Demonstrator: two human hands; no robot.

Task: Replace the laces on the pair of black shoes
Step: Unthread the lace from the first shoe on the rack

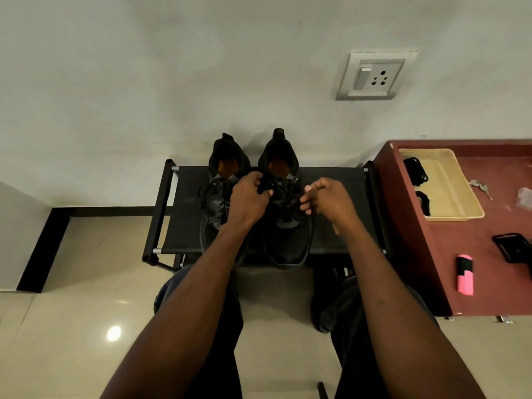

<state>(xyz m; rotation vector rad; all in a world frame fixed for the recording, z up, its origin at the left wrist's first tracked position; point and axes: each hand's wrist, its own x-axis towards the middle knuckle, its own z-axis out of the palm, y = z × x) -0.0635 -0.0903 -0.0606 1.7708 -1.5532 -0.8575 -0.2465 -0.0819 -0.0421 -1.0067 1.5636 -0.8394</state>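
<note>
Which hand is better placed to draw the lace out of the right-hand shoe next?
Probably the right hand: it already pinches the lace beside the right-hand shoe. The left hand grips the lacing at the shoe's tongue, steadying it.

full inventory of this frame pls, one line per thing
black shoes: 2, black with orange insoles, side by side on the rack
laces: black, in both shoes
shoe rack: 1, black, against the wall
woven tray: 1, tan, on the red table
spare laces: 2 bundles, black, at the tray's left edge
keys: silver, right of the tray
pink-and-black item: 1, on the table, front
black item: 1, table's right edge, unclear
red table: 1, maroon, right
wall socket: 1, white, wall
left hand: grips laces at right-side shoe's tongue
right hand: pinches lace
</note>
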